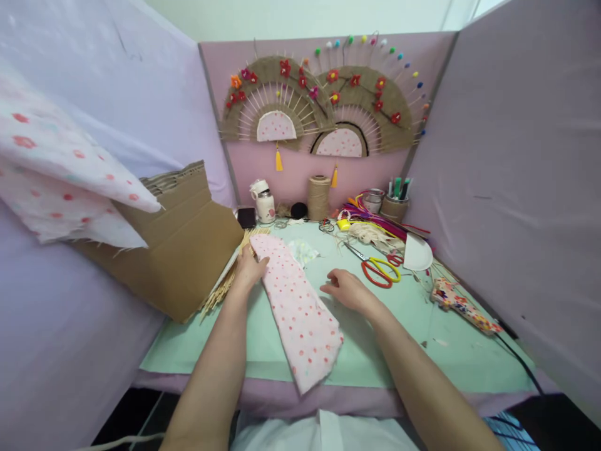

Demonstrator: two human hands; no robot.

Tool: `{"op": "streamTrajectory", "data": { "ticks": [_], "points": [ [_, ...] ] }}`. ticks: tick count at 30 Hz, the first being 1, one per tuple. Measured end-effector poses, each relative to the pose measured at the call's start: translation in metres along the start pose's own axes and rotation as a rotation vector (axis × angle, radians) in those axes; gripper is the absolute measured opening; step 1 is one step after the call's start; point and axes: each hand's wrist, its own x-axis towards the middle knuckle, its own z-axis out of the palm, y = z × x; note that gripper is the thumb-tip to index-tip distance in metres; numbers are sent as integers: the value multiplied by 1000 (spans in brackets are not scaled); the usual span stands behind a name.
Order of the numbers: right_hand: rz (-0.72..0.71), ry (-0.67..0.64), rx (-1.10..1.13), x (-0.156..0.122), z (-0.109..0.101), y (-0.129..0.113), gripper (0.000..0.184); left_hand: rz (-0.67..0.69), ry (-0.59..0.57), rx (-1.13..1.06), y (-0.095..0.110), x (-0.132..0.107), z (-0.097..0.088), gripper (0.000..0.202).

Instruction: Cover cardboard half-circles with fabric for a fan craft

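A long strip of pale pink cloth (300,307) with red dots lies slantwise over the green tabletop, its lower end close to the front edge. My left hand (250,270) grips its upper left edge, thumb on top. To the right of the cloth, my right hand (350,289) hovers apart from it, fingers loosely bent and holding nothing. A small scrap of patterned fabric (303,252) sits by the strip's upper end. Scissors (378,269) with red and yellow handles rest beyond my right hand.
Thin sticks (220,294) and a large cardboard piece (183,250) stand at left, below hanging dotted cloth (61,156). Behind are a bottle (263,203), a twine spool (319,197) and a pen holder (395,207). A corded floral-patterned tool (462,305) lies right. Decorated fans (361,81) hang behind.
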Motion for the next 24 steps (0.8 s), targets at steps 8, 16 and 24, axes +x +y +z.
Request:
{"op": "streamTrajectory", "data": {
  "ticks": [8,16,24],
  "points": [
    [145,133,-35,85,-20,-18,40,-49,7,64,-1,6,16,90],
    [125,400,179,134,-15,-24,17,27,38,101,-1,5,16,72],
    [65,676,414,97,-67,8,10,87,51,171,3,-6,21,65]
  ]
}}
